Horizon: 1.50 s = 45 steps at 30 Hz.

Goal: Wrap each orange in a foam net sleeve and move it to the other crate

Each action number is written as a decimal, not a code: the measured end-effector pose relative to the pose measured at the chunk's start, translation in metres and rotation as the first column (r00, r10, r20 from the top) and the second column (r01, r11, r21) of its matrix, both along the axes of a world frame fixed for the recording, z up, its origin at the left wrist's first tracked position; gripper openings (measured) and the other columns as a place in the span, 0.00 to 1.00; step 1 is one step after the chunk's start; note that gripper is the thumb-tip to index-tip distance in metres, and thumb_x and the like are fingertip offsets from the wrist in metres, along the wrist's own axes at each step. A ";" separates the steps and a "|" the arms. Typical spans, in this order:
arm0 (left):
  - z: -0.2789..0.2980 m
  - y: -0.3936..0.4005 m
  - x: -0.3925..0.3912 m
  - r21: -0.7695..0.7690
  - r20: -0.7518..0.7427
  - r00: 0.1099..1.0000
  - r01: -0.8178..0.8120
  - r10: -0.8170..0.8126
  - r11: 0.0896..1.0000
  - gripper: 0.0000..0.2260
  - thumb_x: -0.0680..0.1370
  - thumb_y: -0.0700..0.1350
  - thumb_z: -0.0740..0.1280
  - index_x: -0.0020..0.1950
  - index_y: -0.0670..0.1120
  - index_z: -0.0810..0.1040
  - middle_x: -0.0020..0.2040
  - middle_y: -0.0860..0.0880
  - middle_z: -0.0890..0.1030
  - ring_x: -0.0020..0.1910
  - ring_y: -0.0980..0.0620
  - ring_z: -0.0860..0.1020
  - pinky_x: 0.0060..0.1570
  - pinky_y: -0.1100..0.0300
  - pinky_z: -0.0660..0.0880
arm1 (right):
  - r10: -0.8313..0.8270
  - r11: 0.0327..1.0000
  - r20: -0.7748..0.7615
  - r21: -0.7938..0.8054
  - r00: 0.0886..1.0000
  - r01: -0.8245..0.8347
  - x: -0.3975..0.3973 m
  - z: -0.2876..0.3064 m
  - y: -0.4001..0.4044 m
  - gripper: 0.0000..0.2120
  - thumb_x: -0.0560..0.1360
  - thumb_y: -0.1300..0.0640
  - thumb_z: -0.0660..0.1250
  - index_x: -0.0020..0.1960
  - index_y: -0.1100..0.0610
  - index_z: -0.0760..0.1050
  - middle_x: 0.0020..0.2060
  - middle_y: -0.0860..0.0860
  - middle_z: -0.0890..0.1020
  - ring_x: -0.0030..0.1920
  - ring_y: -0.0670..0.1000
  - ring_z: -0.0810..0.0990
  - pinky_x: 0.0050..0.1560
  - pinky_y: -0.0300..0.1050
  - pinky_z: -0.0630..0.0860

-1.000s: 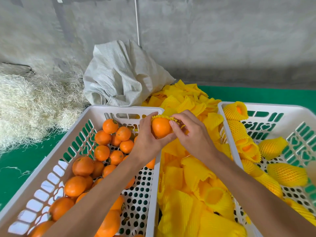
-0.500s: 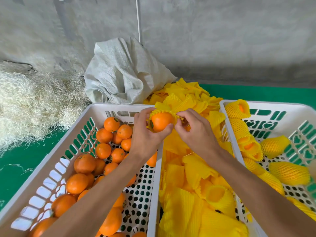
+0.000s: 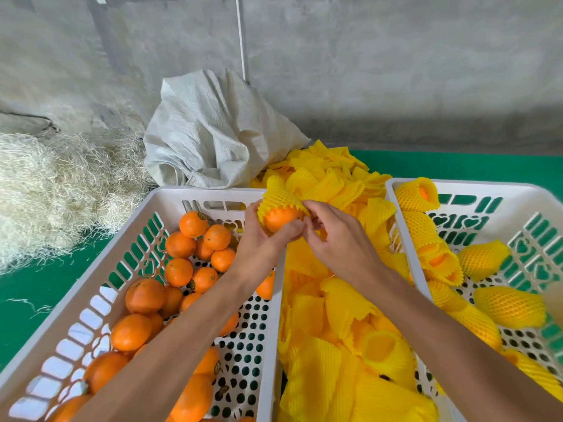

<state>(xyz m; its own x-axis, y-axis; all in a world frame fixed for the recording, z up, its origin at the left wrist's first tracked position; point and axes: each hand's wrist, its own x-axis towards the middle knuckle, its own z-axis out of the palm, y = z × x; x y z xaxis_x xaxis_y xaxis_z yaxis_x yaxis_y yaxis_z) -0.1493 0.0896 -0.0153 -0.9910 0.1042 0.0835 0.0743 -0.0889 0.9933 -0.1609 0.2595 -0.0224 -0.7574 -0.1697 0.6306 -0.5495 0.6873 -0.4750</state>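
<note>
Left hand (image 3: 262, 239) grips orange (image 3: 278, 219) from below, fingers curled round it. Right hand (image 3: 332, 239) pinches rim of foam net sleeve (image 3: 278, 194), sleeve partly drawn over orange top. Sleeve long axis upright, tilted slightly away, open serrated mouth facing down toward hands. Orange held above rim between left crate (image 3: 213, 193) and loose sleeve pile (image 3: 344, 345). Right crate (image 3: 487, 190) just beside right forearm, wrapped oranges (image 3: 508, 306) inside. Green desk (image 3: 487, 166) bare beyond crates.
</note>
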 end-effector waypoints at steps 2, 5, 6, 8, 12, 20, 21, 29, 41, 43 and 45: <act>-0.002 -0.002 -0.001 -0.032 -0.039 0.999 -0.012 0.010 0.999 0.24 0.79 0.43 0.76 0.71 0.45 0.72 0.59 0.47 0.85 0.58 0.48 0.85 0.58 0.52 0.82 | -0.009 1.000 0.009 -0.030 1.000 0.009 -0.002 0.000 0.001 0.14 0.81 0.60 0.68 0.65 0.60 0.79 0.55 0.55 0.85 0.49 0.54 0.84 0.47 0.51 0.82; -0.001 -0.004 -0.004 -0.129 -0.108 0.989 -0.120 0.106 0.984 0.18 0.75 0.51 0.79 0.63 0.52 0.81 0.55 0.52 0.87 0.54 0.52 0.86 0.53 0.55 0.83 | -0.038 0.996 -0.013 -0.076 0.999 0.037 -0.004 0.002 0.004 0.09 0.79 0.61 0.69 0.58 0.61 0.81 0.45 0.54 0.85 0.42 0.53 0.83 0.41 0.53 0.82; 0.000 -0.007 -0.007 -0.176 -0.125 0.980 -0.177 0.156 0.968 0.17 0.74 0.54 0.80 0.61 0.55 0.82 0.55 0.53 0.87 0.55 0.52 0.85 0.54 0.56 0.82 | -0.047 0.996 -0.069 -0.076 0.997 0.042 -0.004 0.005 0.005 0.07 0.78 0.62 0.70 0.55 0.62 0.81 0.42 0.54 0.84 0.39 0.52 0.81 0.38 0.51 0.81; 0.001 -0.012 -0.010 -0.199 -0.120 0.958 -0.281 0.261 0.939 0.19 0.72 0.57 0.80 0.60 0.55 0.82 0.54 0.55 0.87 0.54 0.54 0.85 0.52 0.57 0.82 | -0.029 1.000 -0.232 -0.005 0.972 0.029 -0.002 0.009 0.004 0.05 0.76 0.64 0.71 0.52 0.63 0.81 0.39 0.54 0.83 0.36 0.51 0.80 0.34 0.45 0.80; -0.002 -0.010 -0.008 -0.146 -0.111 0.939 -0.340 0.326 0.929 0.26 0.73 0.53 0.80 0.66 0.52 0.74 0.56 0.53 0.83 0.50 0.61 0.83 0.46 0.65 0.80 | 0.022 0.996 -0.327 0.085 0.945 0.006 0.003 0.007 -0.005 0.07 0.77 0.62 0.70 0.53 0.62 0.82 0.41 0.52 0.83 0.37 0.50 0.80 0.37 0.40 0.76; 0.001 -0.001 -0.003 -0.069 -0.144 0.983 -0.128 0.117 0.989 0.10 0.84 0.49 0.68 0.65 0.52 0.80 0.56 0.52 0.86 0.56 0.54 0.85 0.53 0.61 0.81 | -0.018 1.000 -0.017 0.017 1.000 0.018 0.007 0.004 -0.005 0.20 0.79 0.55 0.68 0.70 0.58 0.75 0.50 0.52 0.86 0.45 0.51 0.84 0.41 0.46 0.81; 0.001 -0.002 -0.004 -0.090 -0.135 0.986 -0.107 0.095 0.990 0.12 0.84 0.49 0.69 0.66 0.50 0.80 0.57 0.52 0.86 0.56 0.54 0.84 0.54 0.62 0.80 | -0.029 0.999 -0.041 0.015 0.999 0.029 0.006 0.005 -0.004 0.18 0.79 0.58 0.68 0.69 0.60 0.76 0.49 0.54 0.86 0.44 0.53 0.85 0.39 0.45 0.79; -0.005 -0.004 -0.006 -0.157 -0.143 0.959 -0.265 0.244 0.951 0.13 0.75 0.50 0.79 0.57 0.50 0.82 0.47 0.52 0.87 0.44 0.54 0.85 0.43 0.61 0.82 | 0.019 0.994 -0.194 0.108 0.981 0.003 0.003 0.008 -0.003 0.12 0.79 0.65 0.69 0.61 0.65 0.81 0.48 0.57 0.84 0.44 0.54 0.83 0.40 0.45 0.80; -0.003 -0.004 -0.008 -0.044 -0.098 0.981 -0.174 0.169 0.984 0.10 0.81 0.43 0.72 0.61 0.46 0.82 0.51 0.52 0.87 0.51 0.55 0.85 0.47 0.67 0.79 | -0.059 0.998 0.077 0.030 0.995 0.057 0.009 0.003 -0.010 0.26 0.81 0.53 0.66 0.77 0.57 0.69 0.61 0.54 0.82 0.54 0.53 0.82 0.51 0.49 0.82; -0.004 -0.005 -0.008 -0.063 -0.097 0.988 -0.125 0.118 0.990 0.12 0.80 0.44 0.74 0.62 0.46 0.82 0.53 0.52 0.87 0.54 0.54 0.85 0.50 0.66 0.80 | -0.057 0.998 0.129 -0.010 0.990 0.059 0.007 0.002 -0.008 0.26 0.81 0.54 0.66 0.77 0.57 0.68 0.63 0.56 0.82 0.57 0.55 0.82 0.55 0.51 0.81; -0.005 -0.004 -0.007 -0.107 -0.088 0.992 -0.099 0.089 0.989 0.16 0.77 0.46 0.77 0.63 0.47 0.81 0.52 0.52 0.87 0.53 0.53 0.86 0.49 0.63 0.81 | -0.042 0.999 0.128 -0.014 0.991 0.044 0.006 0.004 -0.005 0.25 0.81 0.57 0.66 0.77 0.58 0.69 0.65 0.57 0.81 0.61 0.56 0.81 0.57 0.51 0.80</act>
